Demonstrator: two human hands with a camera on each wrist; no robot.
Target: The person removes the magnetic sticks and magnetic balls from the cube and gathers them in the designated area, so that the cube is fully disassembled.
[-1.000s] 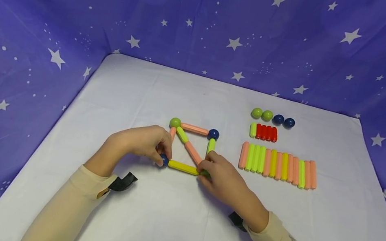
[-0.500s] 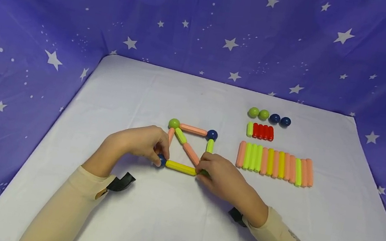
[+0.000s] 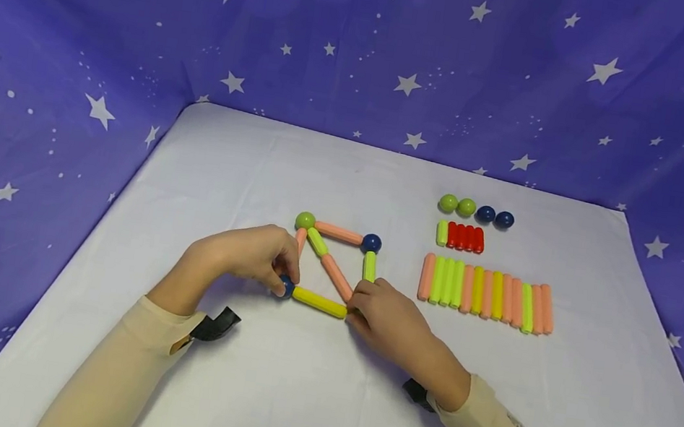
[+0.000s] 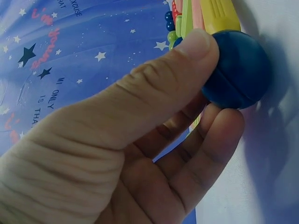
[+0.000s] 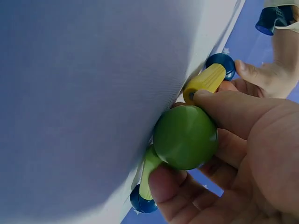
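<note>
A flat four-sided frame of sticks and balls lies on the table. My left hand [image 3: 257, 256] pinches the blue ball [image 4: 240, 70] at its near-left corner between thumb and fingers. From that ball a yellow stick [image 3: 319, 303] runs to the near-right corner. There my right hand [image 3: 395, 323] grips a green ball [image 5: 186, 137], its thumb touching the yellow stick's end. A second green ball [image 3: 305, 221] and blue ball [image 3: 371, 243] form the far corners, joined by a pink stick [image 3: 339, 233]. A lime-and-pink diagonal [image 3: 336, 277] crosses the middle; a lime stick [image 3: 370, 266] forms the right side.
To the right lies a row of long pink, lime and yellow sticks [image 3: 488, 293]. Behind it are short red sticks [image 3: 465, 237] beside a lime one [image 3: 442, 233]. Two green balls [image 3: 458, 205] and two blue balls [image 3: 495, 217] sit farthest back on the white table [image 3: 264, 392].
Both hands keep their hold on the two near corner balls. The view shifts a little, and the near-right corner sits slightly nearer to me; little else differs.
</note>
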